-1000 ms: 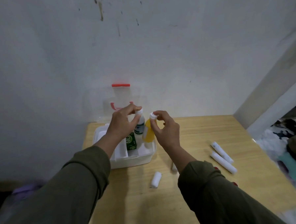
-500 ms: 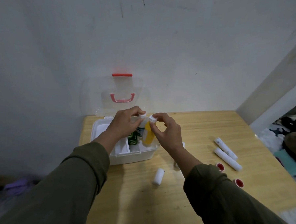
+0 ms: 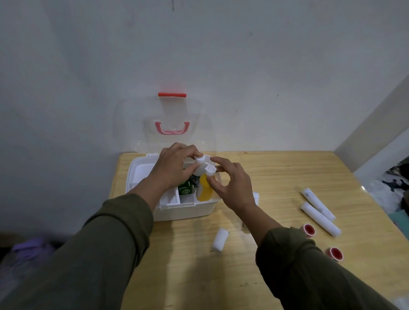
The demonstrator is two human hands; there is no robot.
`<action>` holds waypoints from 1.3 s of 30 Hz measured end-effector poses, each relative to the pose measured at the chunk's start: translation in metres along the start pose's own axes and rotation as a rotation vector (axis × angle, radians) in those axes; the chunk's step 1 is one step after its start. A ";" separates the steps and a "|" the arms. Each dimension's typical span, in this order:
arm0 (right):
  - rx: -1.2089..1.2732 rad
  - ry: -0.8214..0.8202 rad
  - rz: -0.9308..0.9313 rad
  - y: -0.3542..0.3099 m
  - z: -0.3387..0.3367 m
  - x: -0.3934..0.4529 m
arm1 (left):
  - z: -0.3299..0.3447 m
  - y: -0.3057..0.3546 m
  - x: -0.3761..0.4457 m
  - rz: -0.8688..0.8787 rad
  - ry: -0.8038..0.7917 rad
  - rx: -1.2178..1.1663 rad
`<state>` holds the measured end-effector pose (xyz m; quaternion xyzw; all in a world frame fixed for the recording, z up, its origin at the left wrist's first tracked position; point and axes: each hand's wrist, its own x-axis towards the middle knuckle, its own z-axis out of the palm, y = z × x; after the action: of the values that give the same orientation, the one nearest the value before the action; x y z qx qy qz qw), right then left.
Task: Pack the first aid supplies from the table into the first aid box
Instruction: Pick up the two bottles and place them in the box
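Note:
The white first aid box [image 3: 173,212] stands open on the wooden table [image 3: 283,179], its clear lid [image 3: 172,128] leaning back against the wall. My left hand [image 3: 173,167] grips a white-capped bottle [image 3: 199,160] by its top, over the box. My right hand [image 3: 232,185] pinches the cap of a yellow bottle [image 3: 204,190], which stands upright in the box's front right compartment. A green carton [image 3: 185,191] sits inside between the two hands. A short white gauze roll [image 3: 220,242] lies on the table in front of the box.
Two long white rolls [image 3: 318,203] [image 3: 320,222] lie at the right of the table, with two red-and-white tape rolls [image 3: 309,230] [image 3: 334,254] nearer me. Another white roll [image 3: 256,198] shows behind my right wrist. The wall is right behind the box.
Both hands have lowered their bottles from above the box down into it. The yellow bottle now stands in its compartment. My view has tilted downward, revealing the two tape rolls.

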<state>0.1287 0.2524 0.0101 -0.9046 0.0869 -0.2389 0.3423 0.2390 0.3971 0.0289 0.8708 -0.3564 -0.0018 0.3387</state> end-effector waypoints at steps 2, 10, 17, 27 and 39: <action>-0.002 -0.003 0.000 0.001 0.000 0.000 | 0.002 0.001 -0.001 -0.011 0.004 0.002; -0.022 -0.044 -0.006 0.003 -0.006 -0.001 | 0.002 -0.003 -0.007 -0.075 0.015 -0.070; -0.042 -0.066 0.025 -0.003 -0.024 0.003 | -0.007 0.006 -0.010 -0.104 0.039 -0.041; -0.064 -0.013 0.101 0.015 -0.097 -0.006 | -0.006 0.082 0.005 -0.067 0.188 -0.034; -0.153 -0.308 0.302 0.152 -0.226 -0.019 | 0.155 0.202 0.003 -0.391 -0.078 -0.290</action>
<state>0.0021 0.0138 0.0493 -0.9304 0.1859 -0.0367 0.3136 0.0787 0.1998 0.0297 0.8648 -0.1896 -0.1520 0.4394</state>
